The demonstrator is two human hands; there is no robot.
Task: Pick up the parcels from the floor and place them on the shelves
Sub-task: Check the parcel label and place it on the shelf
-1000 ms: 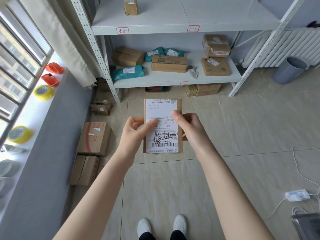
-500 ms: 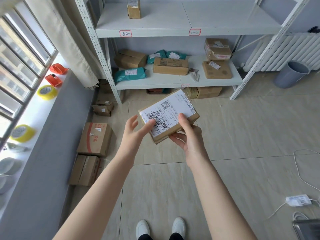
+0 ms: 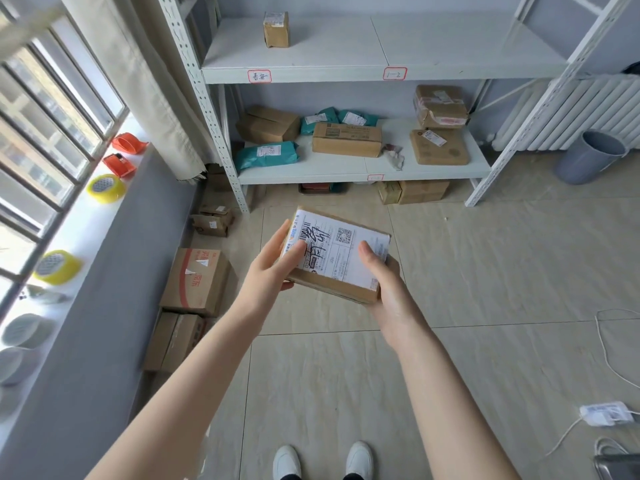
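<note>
I hold a flat brown parcel (image 3: 337, 254) with a white shipping label at waist height, label up and lying roughly flat. My left hand (image 3: 272, 268) grips its left edge with the thumb on the label. My right hand (image 3: 384, 282) clasps its right near corner, thumb on top. The white metal shelves (image 3: 377, 76) stand ahead. The upper shelf carries one small brown box (image 3: 276, 29). The lower shelf (image 3: 363, 171) holds several brown boxes and teal bags. More parcels lie on the floor at the left: a red-printed box (image 3: 197, 282) and another box (image 3: 175, 341).
A window sill on the left carries yellow tape rolls (image 3: 105, 188) and orange dispensers (image 3: 119, 164). A small open box (image 3: 212, 221) sits by the shelf leg. A grey bin (image 3: 585, 157) and radiator stand at the right. A white cable and adapter (image 3: 604, 414) lie on the floor.
The parcel turned from upright facing me to lying flat with the label rotated sideways. My left hand has closed on its left edge, and my view has shifted closer to the shelves.
</note>
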